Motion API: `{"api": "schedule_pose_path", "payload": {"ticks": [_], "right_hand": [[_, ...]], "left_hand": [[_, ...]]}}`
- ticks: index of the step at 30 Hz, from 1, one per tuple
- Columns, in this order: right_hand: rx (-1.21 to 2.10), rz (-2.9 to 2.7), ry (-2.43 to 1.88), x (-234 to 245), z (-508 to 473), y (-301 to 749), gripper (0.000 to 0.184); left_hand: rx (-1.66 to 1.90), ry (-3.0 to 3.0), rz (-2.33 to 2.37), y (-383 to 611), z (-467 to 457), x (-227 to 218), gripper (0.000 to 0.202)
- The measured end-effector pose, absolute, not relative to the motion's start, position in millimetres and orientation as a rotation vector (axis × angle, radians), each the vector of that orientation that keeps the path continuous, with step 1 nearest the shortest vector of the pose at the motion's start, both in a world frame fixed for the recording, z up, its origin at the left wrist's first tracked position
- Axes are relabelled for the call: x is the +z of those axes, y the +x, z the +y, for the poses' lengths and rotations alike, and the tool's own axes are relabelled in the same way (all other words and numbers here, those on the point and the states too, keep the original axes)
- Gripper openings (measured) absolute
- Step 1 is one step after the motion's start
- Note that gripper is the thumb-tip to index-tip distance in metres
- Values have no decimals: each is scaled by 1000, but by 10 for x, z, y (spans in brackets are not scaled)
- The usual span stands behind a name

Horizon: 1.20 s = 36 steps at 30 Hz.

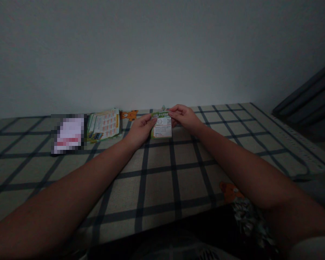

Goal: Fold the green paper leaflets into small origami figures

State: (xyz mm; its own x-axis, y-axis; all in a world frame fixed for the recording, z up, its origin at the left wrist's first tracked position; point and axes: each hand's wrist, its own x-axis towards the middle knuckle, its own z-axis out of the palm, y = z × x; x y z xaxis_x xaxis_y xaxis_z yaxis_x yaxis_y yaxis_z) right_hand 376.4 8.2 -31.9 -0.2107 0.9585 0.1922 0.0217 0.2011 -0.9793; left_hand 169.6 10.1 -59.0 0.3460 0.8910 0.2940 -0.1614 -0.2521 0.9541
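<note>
Head view: one green packet (161, 125) held over checked surface (162, 173), far centre. Two arms stretched out; left hand (141, 128) and right hand (184, 117) fingers pinch its edges. One leaflet stack (104, 124) lies left.

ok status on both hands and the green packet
Left hand and right hand both grip the green packet, over the checked cloth. Leaflet stack lies to its left, apart.
</note>
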Motion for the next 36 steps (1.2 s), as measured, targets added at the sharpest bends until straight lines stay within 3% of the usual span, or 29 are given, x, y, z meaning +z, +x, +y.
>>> {"api": "schedule_pose_path", "payload": {"ticks": [9,12,16,19,25,28,31,36], "right_hand": [[1186,-1492,-982,-345,92,3774,18],[1295,-1499,-962,-382,99,3779,32],[1332,-1507,-960,-398,111,3779,13],[1283,-1494,-937,-371,111,3782,18],[1258,-1449,-968,-346,91,3771,14],[1326,-1458,-975,-349,69,3757,20],[1312,-1521,-987,-341,55,3762,11],[1227,-1541,-1028,-332,85,3793,12]], "left_hand": [[1199,1572,782,1658,169,-661,48],[1253,1542,773,1654,205,-687,52],[1261,1510,712,1672,196,-660,55],[1243,1461,692,1684,174,-645,60],[1246,1555,785,1649,197,-695,43],[1310,1609,819,1641,194,-670,44],[1307,1584,777,1662,172,-620,45],[1197,1489,728,1673,164,-600,53]]}}
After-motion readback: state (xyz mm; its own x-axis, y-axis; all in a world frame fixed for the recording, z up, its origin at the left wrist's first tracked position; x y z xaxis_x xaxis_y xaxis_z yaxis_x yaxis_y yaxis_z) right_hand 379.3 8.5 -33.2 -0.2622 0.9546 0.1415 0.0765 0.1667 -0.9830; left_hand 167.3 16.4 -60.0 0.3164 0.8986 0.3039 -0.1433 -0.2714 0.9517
